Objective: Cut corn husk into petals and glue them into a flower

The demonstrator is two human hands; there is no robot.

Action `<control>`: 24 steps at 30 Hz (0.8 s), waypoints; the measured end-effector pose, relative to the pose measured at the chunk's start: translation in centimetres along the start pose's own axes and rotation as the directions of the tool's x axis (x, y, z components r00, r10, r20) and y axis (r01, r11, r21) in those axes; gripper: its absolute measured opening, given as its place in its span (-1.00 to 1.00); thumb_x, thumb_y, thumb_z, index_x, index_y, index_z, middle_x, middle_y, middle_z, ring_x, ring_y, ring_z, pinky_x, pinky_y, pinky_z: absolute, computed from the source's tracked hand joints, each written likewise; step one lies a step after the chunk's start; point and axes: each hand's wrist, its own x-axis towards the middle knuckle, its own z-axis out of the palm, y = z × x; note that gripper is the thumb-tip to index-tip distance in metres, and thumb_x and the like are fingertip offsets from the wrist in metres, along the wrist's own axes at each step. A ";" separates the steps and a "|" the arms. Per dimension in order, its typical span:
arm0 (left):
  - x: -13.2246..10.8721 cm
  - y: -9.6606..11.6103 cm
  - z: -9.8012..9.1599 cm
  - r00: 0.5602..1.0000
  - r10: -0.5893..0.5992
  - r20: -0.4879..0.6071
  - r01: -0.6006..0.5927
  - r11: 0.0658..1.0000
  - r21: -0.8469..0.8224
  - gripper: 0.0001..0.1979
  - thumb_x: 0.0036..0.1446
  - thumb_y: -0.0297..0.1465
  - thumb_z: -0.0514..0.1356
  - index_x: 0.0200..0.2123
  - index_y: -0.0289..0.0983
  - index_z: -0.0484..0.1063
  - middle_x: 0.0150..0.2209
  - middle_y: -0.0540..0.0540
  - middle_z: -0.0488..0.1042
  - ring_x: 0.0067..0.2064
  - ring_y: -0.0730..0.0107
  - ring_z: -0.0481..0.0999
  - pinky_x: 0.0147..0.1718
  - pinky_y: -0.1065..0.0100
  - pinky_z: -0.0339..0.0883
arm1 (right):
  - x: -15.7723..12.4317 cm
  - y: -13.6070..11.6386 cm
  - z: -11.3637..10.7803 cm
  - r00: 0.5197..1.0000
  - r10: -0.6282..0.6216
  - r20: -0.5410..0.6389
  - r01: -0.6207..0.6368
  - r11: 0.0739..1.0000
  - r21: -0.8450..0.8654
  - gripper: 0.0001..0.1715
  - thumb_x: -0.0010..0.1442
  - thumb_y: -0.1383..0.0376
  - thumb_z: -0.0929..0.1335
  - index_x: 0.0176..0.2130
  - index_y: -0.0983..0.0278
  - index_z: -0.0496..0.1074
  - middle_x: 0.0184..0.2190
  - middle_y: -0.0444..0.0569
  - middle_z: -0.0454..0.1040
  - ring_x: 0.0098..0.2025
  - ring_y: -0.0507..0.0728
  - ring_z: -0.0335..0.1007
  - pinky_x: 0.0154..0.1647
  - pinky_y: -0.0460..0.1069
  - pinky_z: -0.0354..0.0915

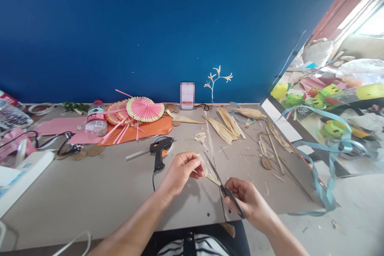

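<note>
My left hand (183, 169) pinches a small pale piece of dried husk (203, 165) between thumb and fingers, above the table. My right hand (245, 197) grips a pair of scissors (222, 189) with black handles, its blades pointing up and left beside the husk. Whether the blades touch the piece I cannot tell. Another pale husk strip (213, 178) shows just under the blades; whether it is joined to the held piece is unclear. A black glue gun (159, 153) lies left of my left hand, a clear stick in its back end.
Dried husks (223, 128) and thin sticks lie scattered behind and to the right. A white-flowered stem (213, 88) stands against the blue wall (168, 40). Pink paper fans (145, 109) and a bottle (96, 120) are back left. Blue ribbon (331, 184) hangs at the right edge.
</note>
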 end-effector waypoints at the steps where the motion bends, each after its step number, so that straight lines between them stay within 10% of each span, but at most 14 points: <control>1: 0.0 0.0 -0.1 1.000 0.004 -0.010 -0.004 1.000 0.008 -0.79 -0.06 -0.32 0.10 -0.62 -0.33 0.29 -0.62 -0.03 0.38 -0.54 0.50 0.35 -0.54 0.48 0.24 | 0.0 0.1 0.0 1.000 -0.006 0.000 0.006 1.000 -0.026 -0.71 -0.04 0.16 0.34 -0.50 0.30 0.20 -0.65 -0.24 0.08 -0.59 -0.07 -0.10 -0.62 -0.14 -0.11; 11: 0.0 -0.1 0.0 0.998 0.045 -0.041 -0.041 0.996 0.079 -0.83 -0.09 -0.35 0.13 -0.61 -0.33 0.30 -0.63 -0.02 0.38 -0.55 0.50 0.36 -0.52 0.45 0.25 | -0.6 0.1 0.0 0.997 -0.056 -0.062 0.033 0.946 -0.324 -0.79 -0.08 0.27 0.36 -0.51 0.27 0.20 -0.63 -0.26 0.05 -0.59 -0.06 -0.14 -0.62 -0.14 -0.13; 24: 0.0 -0.3 0.2 0.997 0.031 -0.068 -0.025 0.996 0.083 -0.82 -0.08 -0.34 0.11 -0.60 -0.33 0.31 -0.62 -0.04 0.40 -0.56 0.49 0.37 -0.52 0.43 0.27 | -0.4 1.1 0.2 0.991 -0.013 -0.134 -0.030 0.949 -0.315 -0.82 -0.08 0.29 0.35 -0.54 0.27 0.22 -0.66 -0.26 0.07 -0.60 -0.06 -0.10 -0.63 -0.14 -0.12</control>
